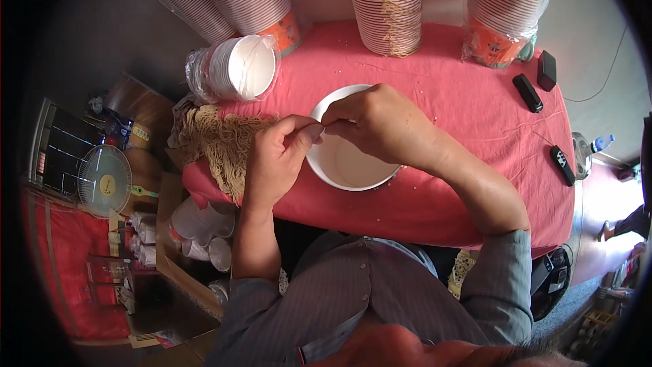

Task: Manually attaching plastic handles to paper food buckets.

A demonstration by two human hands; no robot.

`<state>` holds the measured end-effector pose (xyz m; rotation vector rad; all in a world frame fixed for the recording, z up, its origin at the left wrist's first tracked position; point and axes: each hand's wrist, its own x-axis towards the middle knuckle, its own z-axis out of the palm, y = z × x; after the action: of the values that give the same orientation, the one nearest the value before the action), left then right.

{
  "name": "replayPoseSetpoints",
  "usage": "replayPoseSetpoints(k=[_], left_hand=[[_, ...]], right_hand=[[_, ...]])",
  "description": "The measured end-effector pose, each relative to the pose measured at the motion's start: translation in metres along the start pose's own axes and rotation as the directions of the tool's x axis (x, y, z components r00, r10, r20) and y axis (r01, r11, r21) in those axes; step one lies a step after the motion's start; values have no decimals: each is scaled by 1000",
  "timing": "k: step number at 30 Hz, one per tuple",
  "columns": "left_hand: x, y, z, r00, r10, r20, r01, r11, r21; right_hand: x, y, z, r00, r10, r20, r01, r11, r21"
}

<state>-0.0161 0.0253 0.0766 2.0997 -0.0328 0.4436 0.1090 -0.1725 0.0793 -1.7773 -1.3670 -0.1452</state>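
Observation:
A white paper tub [353,171] stands on the pink tablecloth in front of me, its wide mouth facing up. Over its left rim my left hand [277,162] and my right hand [384,126] meet, thumbs and fingertips pinched together. Whatever lies between the fingers is too small to make out. The right hand and forearm cover part of the tub's opening. Beside my left hand, a tangled bundle of tan cords [221,139] hangs over the table's left edge.
Nested tubs in plastic [252,68], a tall stack [386,13] and a wrapped stack [506,20] line the table's far side. Black objects [528,93] lie at the right. Left of the table are a cardboard box [178,268] holding white tubs and a fan [105,182].

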Motion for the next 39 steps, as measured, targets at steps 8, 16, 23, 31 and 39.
replayPoseSetpoints(k=[8,16,23,31,39], left_hand=[[-23,-12,-6,957,-100,-271,93,995,-38],[-39,-21,17,955,-294,-40,291,955,-52],[-32,-19,25,963,-60,-264,84,993,80],[-33,-26,29,965,100,-241,-64,986,154],[-37,-37,35,967,148,-209,-107,975,194]], right_hand=[[-2,2,12,1000,19,-20,-21,996,-85],[-3,0,15,980,185,80,-172,974,-148],[0,1,14,963,259,70,-264,961,79],[2,8,16,957,274,95,-290,902,320],[2,5,18,932,342,122,-361,908,214]])
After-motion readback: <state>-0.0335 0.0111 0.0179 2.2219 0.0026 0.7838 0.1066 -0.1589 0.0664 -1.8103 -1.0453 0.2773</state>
